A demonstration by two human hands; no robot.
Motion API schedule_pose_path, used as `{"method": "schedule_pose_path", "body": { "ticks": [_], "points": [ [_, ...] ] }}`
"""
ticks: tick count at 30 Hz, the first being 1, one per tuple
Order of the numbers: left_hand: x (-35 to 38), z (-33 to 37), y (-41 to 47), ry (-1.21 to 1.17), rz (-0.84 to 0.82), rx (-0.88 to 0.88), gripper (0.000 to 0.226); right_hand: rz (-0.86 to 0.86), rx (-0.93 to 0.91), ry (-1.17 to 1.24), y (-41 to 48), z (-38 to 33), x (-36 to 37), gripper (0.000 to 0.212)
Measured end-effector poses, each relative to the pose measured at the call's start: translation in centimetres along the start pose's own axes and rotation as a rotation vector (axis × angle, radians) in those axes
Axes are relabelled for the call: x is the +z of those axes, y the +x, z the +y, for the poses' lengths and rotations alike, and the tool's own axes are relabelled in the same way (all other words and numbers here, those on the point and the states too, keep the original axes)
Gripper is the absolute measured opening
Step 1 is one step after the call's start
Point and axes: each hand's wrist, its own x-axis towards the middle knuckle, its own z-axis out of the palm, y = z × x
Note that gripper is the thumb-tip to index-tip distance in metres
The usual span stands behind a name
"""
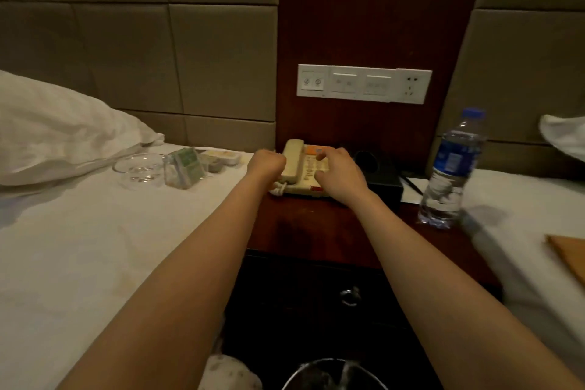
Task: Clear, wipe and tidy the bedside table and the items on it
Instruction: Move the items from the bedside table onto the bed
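Hotel-type room, padded headboards either side of a dark wood panel with a switch panel [364, 84] on it, and the bedside table [316, 231] squeezed between two white beds. The cream phone [307, 169] sits right at the back of the tabletop, and both hands are on it. The left hand [266, 163] is clenched round its left edge next to the handset, and the right hand [340, 171] is draped over the keypad with bent fingers grasping the body. My guess is two hands because the loose handset and curly cord would slide about if you grabbed it with one. Looks like it's about to be lifted or shifted so the wood underneath can be wiped. A glass bowl [139, 168], a green packet [186, 166] and a small tray [221, 157] are sitting on the left bed [95, 247], probably parked there to free up the tabletop. On the table there's a black box [383, 182] just right of the phone, some paper [411, 190] behind it, and a water bottle [449, 174] standing at the right edge. I can't see any cloth, so I reckon it's early days.
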Motion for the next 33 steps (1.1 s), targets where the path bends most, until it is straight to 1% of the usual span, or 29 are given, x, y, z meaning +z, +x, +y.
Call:
{"method": "schedule_pose_path", "body": {
  "ticks": [4, 7, 9, 11, 14, 18, 19, 21, 23, 24, 28, 31, 33],
  "points": [
    [5.1, 2.2, -1.7, -0.008, -0.127, 0.018, 0.027, 0.054, 0.091, -0.019, -2.1, 4.3, -3.5, 0.035],
    [8.8, 3.4, -2.7, -0.045, -0.171, 0.027, 0.029, 0.119, 0.135, -0.011, -3.4, 7.0, -5.6, 0.033],
    [11.0, 4.0, -3.5, -0.048, -0.199, 0.022, 0.015, 0.164, 0.16, -0.009, -4.2, 8.5, -7.0, 0.031],
    [13.0, 4.3, -3.9, -0.027, -0.227, 0.034, 0.019, 0.177, 0.175, -0.012, -5.1, 9.9, -8.2, 0.028],
    [15.6, 4.8, -4.5, -0.023, -0.273, 0.074, 0.017, 0.22, 0.22, -0.027, -6.2, 12.1, -9.8, 0.024],
    [18.7, 5.8, -5.2, 0.007, -0.308, 0.164, 0.027, 0.398, 0.319, 0.055, -6.3, 14.6, -11.8, 0.016],
    [19.3, 6.0, -5.3, 0.02, -0.308, 0.194, 0.025, 0.427, 0.345, 0.092, -6.1, 15.0, -12.1, 0.018],
    [20.2, 6.2, -5.2, 0.016, -0.321, 0.207, 0.007, 0.395, 0.379, 0.145, -5.7, 15.6, -12.3, 0.034],
    [20.9, 6.0, -4.9, 0.021, -0.336, 0.209, 0.021, 0.316, 0.394, 0.225, -5.4, 16.0, -11.9, 0.053],
    [21.2, 5.8, -4.8, 0.031, -0.342, 0.209, 0.025, 0.291, 0.406, 0.274, -5.2, 16.2, -11.5, 0.059],
    [21.6, 5.5, -4.5, 0.067, -0.347, 0.245, 0.041, 0.242, 0.493, 0.425, -4.5, 17.2, -9.8, 0.066],
    [22.1, 5.5, -4.2, 0.091, -0.421, 0.291, 0.047, 0.218, 0.512, 0.461, -3.9, 18.1, -9.1, 0.074],
    [22.6, 5.3, -4.1, 0.105, -0.459, 0.29, 0.048, 0.215, 0.503, 0.465, -3.5, 18.5, -8.9, 0.075]
  ]
}}
